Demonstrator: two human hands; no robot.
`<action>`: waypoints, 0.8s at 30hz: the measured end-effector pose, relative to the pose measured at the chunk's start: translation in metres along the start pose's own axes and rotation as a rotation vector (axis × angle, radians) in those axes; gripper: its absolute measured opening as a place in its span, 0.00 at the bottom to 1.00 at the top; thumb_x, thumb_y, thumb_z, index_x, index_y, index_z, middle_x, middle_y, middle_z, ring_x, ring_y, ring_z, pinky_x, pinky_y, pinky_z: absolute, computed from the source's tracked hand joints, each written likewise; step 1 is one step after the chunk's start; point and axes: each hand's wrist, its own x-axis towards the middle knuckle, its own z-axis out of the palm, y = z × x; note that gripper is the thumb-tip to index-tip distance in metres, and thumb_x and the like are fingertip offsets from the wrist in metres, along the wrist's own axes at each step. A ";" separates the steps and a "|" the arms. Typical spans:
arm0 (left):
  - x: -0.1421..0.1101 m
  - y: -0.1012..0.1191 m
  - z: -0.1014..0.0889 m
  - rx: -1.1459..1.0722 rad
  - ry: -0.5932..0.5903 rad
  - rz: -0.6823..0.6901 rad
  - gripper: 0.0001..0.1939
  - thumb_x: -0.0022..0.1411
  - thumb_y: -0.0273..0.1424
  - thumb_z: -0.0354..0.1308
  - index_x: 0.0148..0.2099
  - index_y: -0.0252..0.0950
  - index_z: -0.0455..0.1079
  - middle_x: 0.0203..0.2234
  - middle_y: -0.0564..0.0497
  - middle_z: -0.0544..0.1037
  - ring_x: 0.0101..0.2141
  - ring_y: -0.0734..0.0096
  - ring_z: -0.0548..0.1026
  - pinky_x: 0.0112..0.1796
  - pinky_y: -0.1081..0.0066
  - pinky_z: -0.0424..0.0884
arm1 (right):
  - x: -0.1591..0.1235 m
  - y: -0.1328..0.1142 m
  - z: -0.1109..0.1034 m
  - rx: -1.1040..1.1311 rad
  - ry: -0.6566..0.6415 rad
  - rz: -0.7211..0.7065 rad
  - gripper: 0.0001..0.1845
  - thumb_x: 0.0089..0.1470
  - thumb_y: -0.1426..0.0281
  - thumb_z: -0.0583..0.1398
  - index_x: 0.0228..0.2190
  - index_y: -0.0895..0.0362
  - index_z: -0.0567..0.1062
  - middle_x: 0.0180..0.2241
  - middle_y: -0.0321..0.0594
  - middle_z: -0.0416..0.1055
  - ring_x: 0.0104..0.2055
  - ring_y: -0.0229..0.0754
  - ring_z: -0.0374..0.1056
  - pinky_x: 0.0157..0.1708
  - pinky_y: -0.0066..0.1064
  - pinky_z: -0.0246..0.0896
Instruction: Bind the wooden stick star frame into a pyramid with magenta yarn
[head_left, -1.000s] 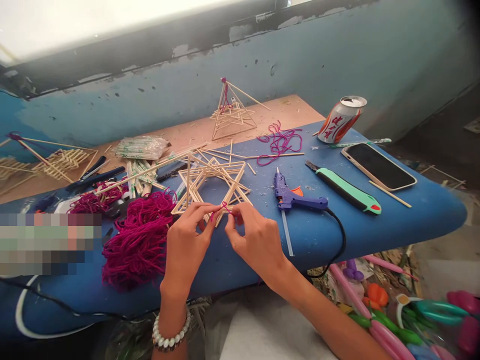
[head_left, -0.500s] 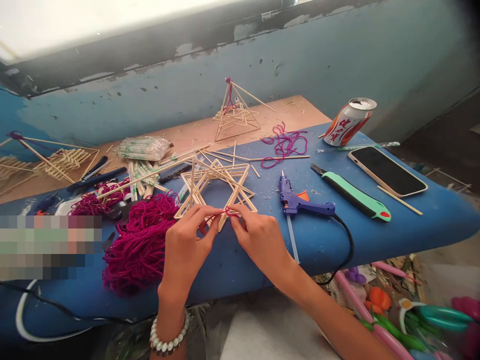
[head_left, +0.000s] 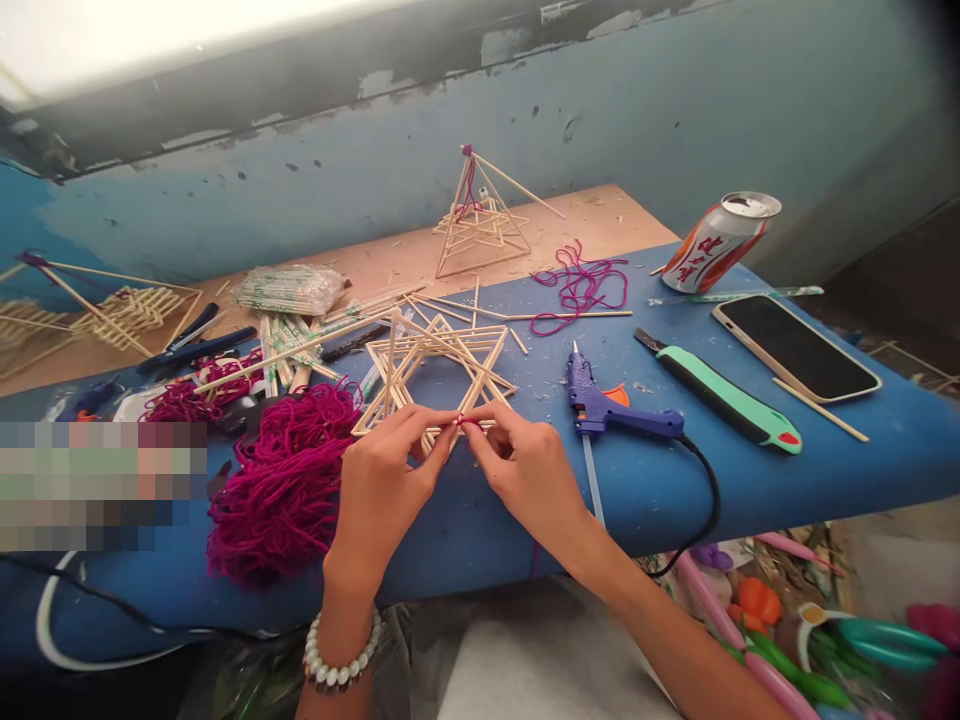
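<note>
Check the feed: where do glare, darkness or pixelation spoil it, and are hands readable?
Head view: glare whitens the upper left; the upper right corner is dark; head view: pixelation masks a left-edge patch beside the purple yarn; head view: left hand and right hand read clearly, but the thread between them is too fine to trace.

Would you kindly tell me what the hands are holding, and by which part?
The left hand and right hand pinch magenta string on either side of a short stretch; how near its ends cannot be told.
</note>
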 end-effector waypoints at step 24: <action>0.021 0.007 -0.008 -0.027 -0.127 -0.065 0.07 0.65 0.33 0.61 0.44 0.43 0.78 0.30 0.57 0.79 0.22 0.77 0.67 0.27 0.73 0.63 | 0.020 -0.006 -0.014 0.223 -0.071 0.182 0.14 0.62 0.61 0.56 0.33 0.56 0.77 0.14 0.29 0.62 0.16 0.33 0.56 0.21 0.26 0.48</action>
